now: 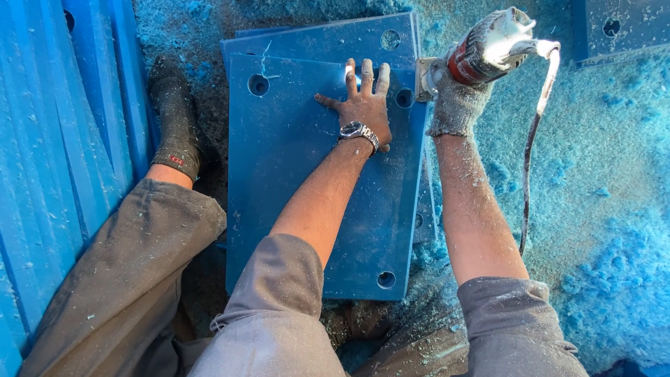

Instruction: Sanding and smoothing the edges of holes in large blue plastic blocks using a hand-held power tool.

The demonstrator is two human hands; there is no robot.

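Note:
A blue plastic plate (300, 181) with round holes at its corners lies on top of other blue plates on the floor. My left hand (363, 105), bare and wearing a wristwatch, presses flat on the plate near its far right corner, fingers spread. My right hand (457, 105), in a grey knitted glove, grips a red and grey electric power tool (488, 49) held against the plate's right edge. The tool's head at the edge is partly hidden by the glove. A grey cable (534, 139) hangs from the tool's rear.
Blue plastic shavings (600, 174) cover the floor all around. A stack of long blue panels (63, 160) stands at the left. My left foot in a dark sock (174, 119) rests beside the plates. Another blue plate with a hole (614, 28) lies at the top right.

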